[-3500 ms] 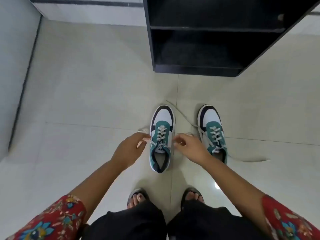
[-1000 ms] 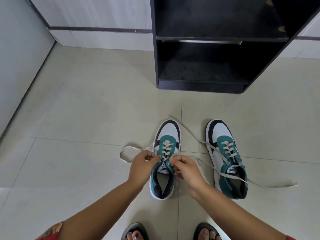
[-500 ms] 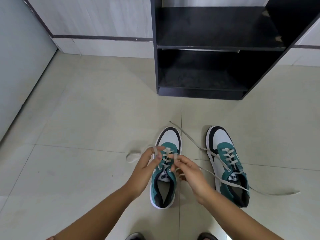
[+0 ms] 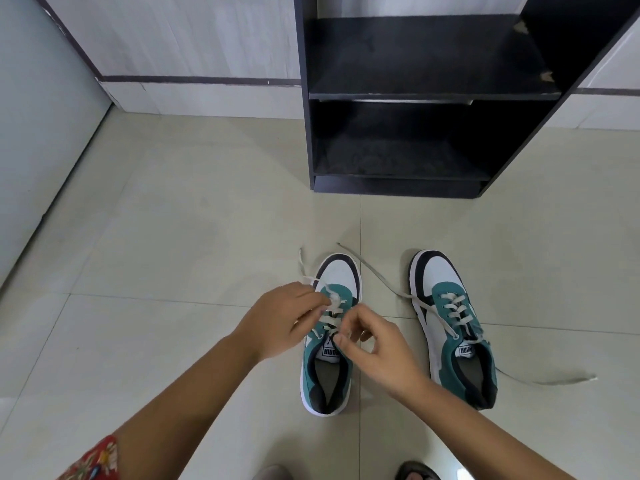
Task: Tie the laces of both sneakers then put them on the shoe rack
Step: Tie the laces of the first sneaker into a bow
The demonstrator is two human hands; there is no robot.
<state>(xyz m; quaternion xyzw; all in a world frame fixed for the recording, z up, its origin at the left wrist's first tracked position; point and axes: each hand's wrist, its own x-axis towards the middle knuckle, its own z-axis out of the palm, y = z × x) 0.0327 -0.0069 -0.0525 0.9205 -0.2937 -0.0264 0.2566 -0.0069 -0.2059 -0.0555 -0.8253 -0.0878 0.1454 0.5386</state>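
Observation:
Two teal, white and black sneakers stand side by side on the tiled floor, toes toward the rack. Over the left sneaker (image 4: 329, 368) my left hand (image 4: 277, 323) and my right hand (image 4: 377, 348) both pinch its cream laces (image 4: 327, 318) above the tongue. One lace end trails off past the toe at the left. The right sneaker (image 4: 453, 327) is untouched, with its loose laces (image 4: 550, 381) spread across the floor on both sides. The black shoe rack (image 4: 408, 95) stands ahead with two bare shelves.
A white wall with a dark stripe (image 4: 194, 79) runs behind the rack, and a grey-blue panel (image 4: 38, 140) closes the left side. My sandalled feet (image 4: 415, 472) show at the bottom edge. Bare floor tiles (image 4: 180, 220) stretch left of the sneakers.
My hands have drawn closer together over the left sneaker and crossed its laces. The lace loop on the floor at the left has been pulled in. The view has tilted up, showing more rack.

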